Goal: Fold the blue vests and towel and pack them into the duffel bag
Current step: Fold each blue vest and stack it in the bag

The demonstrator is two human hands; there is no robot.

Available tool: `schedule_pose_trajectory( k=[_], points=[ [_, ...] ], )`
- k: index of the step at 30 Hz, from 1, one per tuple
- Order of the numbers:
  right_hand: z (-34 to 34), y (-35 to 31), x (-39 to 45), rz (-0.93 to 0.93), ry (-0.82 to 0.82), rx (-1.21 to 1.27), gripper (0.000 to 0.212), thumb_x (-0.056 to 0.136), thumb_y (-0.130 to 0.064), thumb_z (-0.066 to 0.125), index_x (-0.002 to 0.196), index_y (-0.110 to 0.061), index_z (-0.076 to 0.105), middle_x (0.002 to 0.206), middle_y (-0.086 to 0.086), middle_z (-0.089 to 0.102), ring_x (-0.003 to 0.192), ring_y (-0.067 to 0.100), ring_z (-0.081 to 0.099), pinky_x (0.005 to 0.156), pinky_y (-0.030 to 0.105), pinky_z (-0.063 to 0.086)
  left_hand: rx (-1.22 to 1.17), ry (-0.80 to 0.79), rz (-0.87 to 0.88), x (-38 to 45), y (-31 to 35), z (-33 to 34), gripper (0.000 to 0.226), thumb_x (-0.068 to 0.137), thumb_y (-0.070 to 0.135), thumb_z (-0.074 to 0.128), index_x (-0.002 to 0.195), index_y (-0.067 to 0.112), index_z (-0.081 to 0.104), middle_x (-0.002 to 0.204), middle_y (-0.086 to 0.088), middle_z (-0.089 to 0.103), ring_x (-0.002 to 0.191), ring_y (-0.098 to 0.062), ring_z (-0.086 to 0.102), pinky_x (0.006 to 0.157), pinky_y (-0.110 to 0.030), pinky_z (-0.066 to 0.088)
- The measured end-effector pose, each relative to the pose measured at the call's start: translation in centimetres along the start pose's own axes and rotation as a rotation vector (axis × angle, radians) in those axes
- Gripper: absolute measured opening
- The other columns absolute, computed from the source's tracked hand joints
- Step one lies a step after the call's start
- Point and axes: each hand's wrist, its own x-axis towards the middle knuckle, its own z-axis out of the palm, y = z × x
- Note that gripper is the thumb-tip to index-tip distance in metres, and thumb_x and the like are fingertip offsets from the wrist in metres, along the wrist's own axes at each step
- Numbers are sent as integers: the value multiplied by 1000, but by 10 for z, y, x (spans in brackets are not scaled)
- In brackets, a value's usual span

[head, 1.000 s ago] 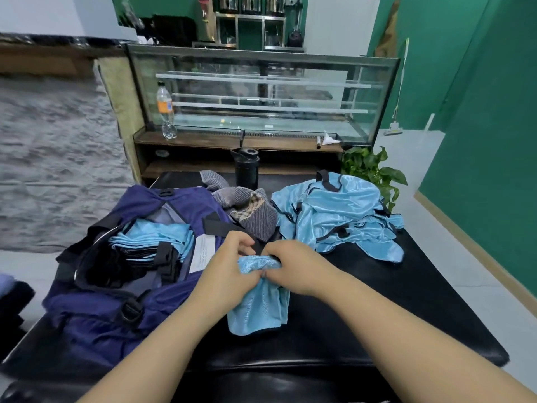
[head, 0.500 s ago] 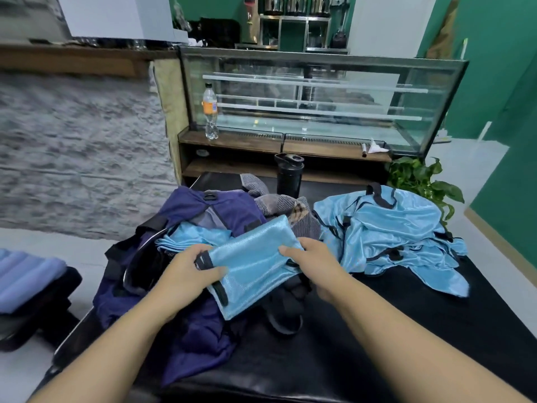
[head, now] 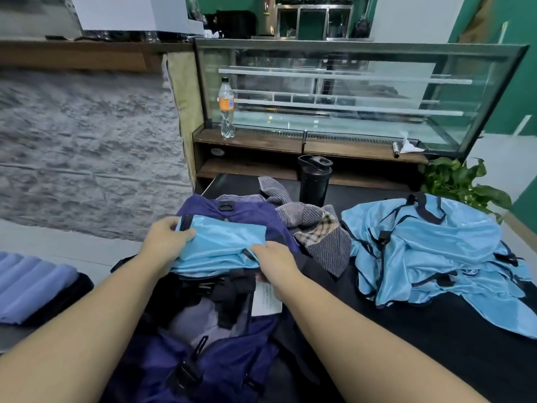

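Two hands, left hand (head: 167,238) and right hand (head: 276,257), gripped a folded blue vest (head: 223,242) at opposite edges, centre frame, over the duffel bag (head: 203,365); soft, slippery fabric, judged best held by its folds.

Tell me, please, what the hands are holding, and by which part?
Both hold the folded vest over the bag: left hand at its far-left corner, right hand at its near-right edge.

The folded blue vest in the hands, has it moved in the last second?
Yes. The folded vest has gone left, from the black table in front of the towel, onto the stack inside the duffel bag.
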Motion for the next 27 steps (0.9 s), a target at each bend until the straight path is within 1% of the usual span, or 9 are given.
schedule_pose_trajectory(
  k=[3, 7, 9, 11, 13, 14, 18, 23, 27],
  points=[
    [13, 2, 20, 5, 6, -59, 10, 85, -19, 52, 78, -12, 55, 73, 6, 52, 64, 20, 45, 58, 27, 38, 293, 81, 87, 14, 2, 1, 15, 85, 15, 66, 100, 13, 64, 97, -9, 67, 94, -32, 62, 79, -35, 45],
    [18, 5, 40, -22, -22, -302, 34, 92, -20, 47, 61, -11, 39, 62, 1, 41, 57, 18, 38, 46, 22, 29, 670, 145, 188, 20, 2, 7, 24, 88, 17, 59, 111, 13, 60, 104, -15, 66, 98, -36, 59, 73, -35, 41],
    [23, 9, 43, -25, -26, -381, 33, 94, -24, 48, 64, -12, 40, 66, 1, 42, 68, 23, 42, 54, 29, 33, 788, 134, 234, 22, -3, 9, 28, 87, 18, 60, 114, 11, 56, 107, -17, 65, 100, -38, 59, 75, -38, 43],
    [25, 13, 42, -113, 33, -437, 20, 92, -27, 55, 85, -9, 50, 87, 5, 51, 86, 26, 48, 73, 32, 40, 844, 118, 265, 24, -8, 10, 34, 87, 18, 60, 119, 12, 51, 108, -18, 65, 100, -38, 59, 76, -40, 45],
    [25, 13, 38, -320, 129, -548, 29, 91, -23, 58, 115, -9, 50, 114, 6, 49, 108, 24, 46, 94, 33, 38, 851, 110, 263, 24, -11, 11, 38, 87, 18, 59, 123, 12, 47, 108, -18, 65, 99, -38, 60, 76, -40, 44],
    [25, 9, 36, -461, 148, -577, 31, 92, -20, 57, 120, -11, 50, 119, 5, 49, 113, 22, 43, 99, 33, 37, 839, 103, 258, 25, -13, 11, 40, 87, 17, 59, 125, 12, 46, 109, -18, 64, 99, -38, 59, 76, -39, 44],
    [32, -4, 23, -779, -53, -622, 26, 93, -22, 54, 117, -10, 56, 122, 3, 53, 116, 19, 46, 97, 37, 40, 665, 33, 229, 30, -16, 8, 48, 83, 6, 57, 130, 16, 47, 120, -13, 62, 108, -34, 57, 84, -37, 42],
    [52, 3, 25, -741, -338, -1019, 68, 88, -30, 62, 147, -19, 29, 151, 2, 35, 138, 25, 31, 108, 40, 32, 446, -49, 212, 33, -20, -2, 55, 80, 6, 59, 132, 21, 47, 128, -6, 59, 113, -26, 57, 95, -35, 41],
    [75, 8, 35, -639, -369, -1345, 66, 95, -23, 48, 152, -26, 15, 159, -4, 15, 142, 34, 18, 110, 46, 31, 375, -31, 302, 23, -15, -1, 55, 83, 12, 60, 135, 23, 46, 134, -2, 56, 122, -21, 53, 103, -35, 38]
  ],
)
